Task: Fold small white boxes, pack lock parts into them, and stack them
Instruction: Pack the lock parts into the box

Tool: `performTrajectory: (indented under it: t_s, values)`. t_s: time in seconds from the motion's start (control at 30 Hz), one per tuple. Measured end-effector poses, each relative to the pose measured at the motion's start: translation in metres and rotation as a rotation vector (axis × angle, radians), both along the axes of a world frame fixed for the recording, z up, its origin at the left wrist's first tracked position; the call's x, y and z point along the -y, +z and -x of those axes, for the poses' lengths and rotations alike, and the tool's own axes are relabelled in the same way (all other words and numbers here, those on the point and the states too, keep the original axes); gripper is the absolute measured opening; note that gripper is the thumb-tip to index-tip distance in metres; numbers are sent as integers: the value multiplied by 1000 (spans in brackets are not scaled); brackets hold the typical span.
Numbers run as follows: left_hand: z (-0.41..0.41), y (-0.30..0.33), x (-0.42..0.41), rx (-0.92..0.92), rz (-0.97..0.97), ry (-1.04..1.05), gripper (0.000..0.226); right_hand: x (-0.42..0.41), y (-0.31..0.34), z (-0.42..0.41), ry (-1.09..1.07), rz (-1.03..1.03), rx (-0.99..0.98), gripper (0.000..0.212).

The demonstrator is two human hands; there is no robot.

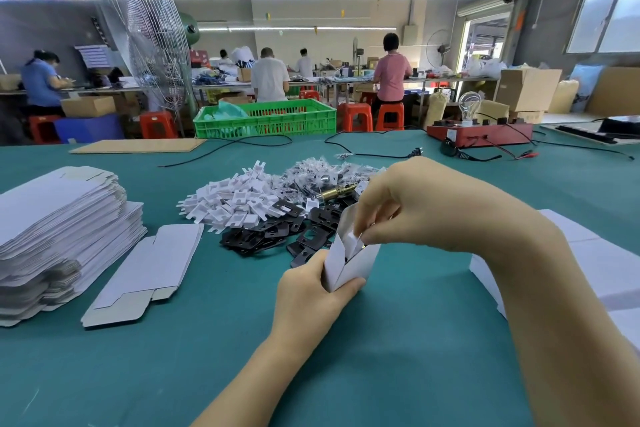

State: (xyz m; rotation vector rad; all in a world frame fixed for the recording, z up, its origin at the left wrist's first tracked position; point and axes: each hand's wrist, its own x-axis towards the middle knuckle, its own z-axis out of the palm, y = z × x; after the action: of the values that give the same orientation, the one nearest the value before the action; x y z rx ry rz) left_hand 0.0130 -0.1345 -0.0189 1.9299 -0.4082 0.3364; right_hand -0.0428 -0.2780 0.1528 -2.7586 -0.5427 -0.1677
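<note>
My left hand [313, 291] grips the small white box [349, 262] from below, just above the green tabletop [214, 340] near its middle; my right hand [412, 204] pinches something white into its open top, beside the black plates [273, 236] and white inserts [239, 201].

The box [349, 260] held between the hands was plain white. Beyond the left hand [311, 291] lay black plates [263, 236] and white plastic pieces [235, 201] on the teal table [415, 340]; a brass cylinder [337, 191] gleamed by the right hand [422, 204].
</note>
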Motion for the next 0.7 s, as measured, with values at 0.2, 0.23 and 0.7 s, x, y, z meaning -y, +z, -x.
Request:
performTrajectory:
  t_s: [0.2,0.23,0.7]
  values:
    - [-1,1,1,-26,39,23,27,-3,-4,-4,18,8,-20,13]
    - [-1,1,1,-27,34,20,25,-3,-5,-5,19,17,-23,13]
    - [-1,5,-1,-98,173,-20,24,40,0,-8,-176,-62,-9,11]
